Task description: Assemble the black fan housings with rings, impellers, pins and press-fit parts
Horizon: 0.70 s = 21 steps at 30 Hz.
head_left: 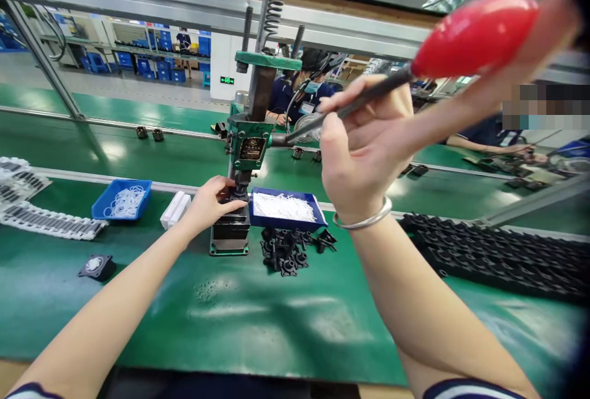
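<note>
A green hand-operated arbor press (251,141) stands on the green bench, its spring at the top. My left hand (214,202) reaches in under the ram, thumb and fingers closed around a small black plastic part (240,195) on the press base; the fingers partly hide it. Raised at the right, my right hand (369,147) has its fingers around the dark press lever (369,93), below the lever's red knob (477,33). Beside the base lies a pile of black plastic parts (284,250), and behind it a blue tray (288,222) holds thin white pieces.
Left of the press are a white block (176,209), a blue bin (122,211) of white rings, a black square part (98,267) and white strips (55,221). Rows of black parts (498,257) line the right. Beyond the metal rail, co-workers (302,91) sit across the line.
</note>
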Tool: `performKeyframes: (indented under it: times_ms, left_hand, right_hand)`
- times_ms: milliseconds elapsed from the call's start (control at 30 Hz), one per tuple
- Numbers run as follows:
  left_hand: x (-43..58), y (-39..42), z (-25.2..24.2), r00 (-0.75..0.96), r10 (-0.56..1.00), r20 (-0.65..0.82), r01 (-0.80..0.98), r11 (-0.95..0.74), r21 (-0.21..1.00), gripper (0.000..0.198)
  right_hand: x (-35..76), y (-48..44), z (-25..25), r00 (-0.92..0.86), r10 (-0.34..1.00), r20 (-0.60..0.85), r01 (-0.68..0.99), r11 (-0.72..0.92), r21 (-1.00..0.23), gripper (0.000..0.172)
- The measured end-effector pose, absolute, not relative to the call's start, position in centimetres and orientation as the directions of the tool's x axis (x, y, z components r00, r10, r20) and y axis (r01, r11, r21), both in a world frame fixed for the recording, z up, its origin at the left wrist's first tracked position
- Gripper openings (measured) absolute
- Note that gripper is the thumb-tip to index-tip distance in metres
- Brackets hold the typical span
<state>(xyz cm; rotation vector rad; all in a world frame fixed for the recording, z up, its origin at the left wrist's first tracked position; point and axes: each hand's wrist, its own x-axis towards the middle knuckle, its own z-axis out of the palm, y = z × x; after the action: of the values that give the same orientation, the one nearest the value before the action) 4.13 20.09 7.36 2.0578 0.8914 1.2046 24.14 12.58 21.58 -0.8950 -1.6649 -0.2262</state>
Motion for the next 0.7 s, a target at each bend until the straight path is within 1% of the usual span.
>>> performKeyframes:
  times_ms: [33, 67, 100, 133, 200, 233, 300, 367, 400, 500, 600, 700]
  left_hand:
    - [4.2, 19.6, 7.3, 0.348, 0.791, 0.503, 0.239, -0.594, 0.769, 0.041]
    - [4.3, 19.0, 7.2, 0.331, 0.796, 0.507, 0.223, -0.588, 0.777, 0.041]
    - [4.4, 18.3, 7.1, 0.316, 0.797, 0.514, 0.208, -0.587, 0.782, 0.041]
    - [4.6, 17.4, 6.9, 0.309, 0.794, 0.524, 0.196, -0.592, 0.782, 0.039]
    - [5.0, 15.3, 6.5, 0.322, 0.771, 0.549, 0.184, -0.620, 0.763, 0.034]
    - [5.3, 14.3, 6.3, 0.336, 0.753, 0.566, 0.181, -0.641, 0.746, 0.033]
    - [6.1, 12.4, 5.8, 0.364, 0.705, 0.608, 0.183, -0.695, 0.696, 0.031]
    - [7.3, 10.9, 5.2, 0.378, 0.653, 0.656, 0.197, -0.749, 0.632, 0.033]
    - [8.0, 10.3, 4.9, 0.381, 0.629, 0.678, 0.207, -0.772, 0.600, 0.034]
    - [10.3, 8.9, 3.4, 0.392, 0.580, 0.714, 0.233, -0.814, 0.533, 0.035]
    - [12.7, 7.7, 1.4, 0.430, 0.565, 0.704, 0.240, -0.824, 0.514, 0.043]
    - [14.4, 6.3, -0.9, 0.508, 0.552, 0.662, 0.230, -0.827, 0.513, 0.056]
  right_hand:
    - [24.4, 12.0, 21.4, 0.014, 0.415, 0.910, 0.647, 0.690, -0.325, 0.045]
    - [24.5, 11.2, 20.8, 0.046, 0.426, 0.903, 0.631, 0.688, -0.357, 0.053]
    - [24.5, 10.4, 19.7, 0.047, 0.481, 0.875, 0.616, 0.676, -0.405, 0.061]
    - [24.3, 9.5, 18.2, 0.019, 0.576, 0.817, 0.606, 0.643, -0.468, 0.070]
    - [23.8, 7.7, 14.3, -0.068, 0.772, 0.632, 0.601, 0.537, -0.592, 0.083]
    - [23.4, 6.9, 12.4, -0.073, 0.834, 0.547, 0.602, 0.474, -0.642, 0.087]
    - [22.5, 5.4, 9.1, -0.011, 0.889, 0.459, 0.627, 0.364, -0.689, 0.090]
    - [21.9, 4.1, 7.0, 0.107, 0.884, 0.455, 0.668, 0.275, -0.691, 0.087]
    - [21.7, 3.6, 6.5, 0.165, 0.872, 0.461, 0.688, 0.233, -0.687, 0.082]
    - [22.2, 2.2, 5.6, 0.278, 0.838, 0.469, 0.739, 0.125, -0.662, 0.057]
    - [24.9, 1.0, 4.2, 0.317, 0.823, 0.471, 0.814, 0.019, -0.581, 0.038]
    - [30.4, 0.1, 1.8, 0.450, 0.760, 0.468, 0.850, -0.205, -0.485, 0.030]
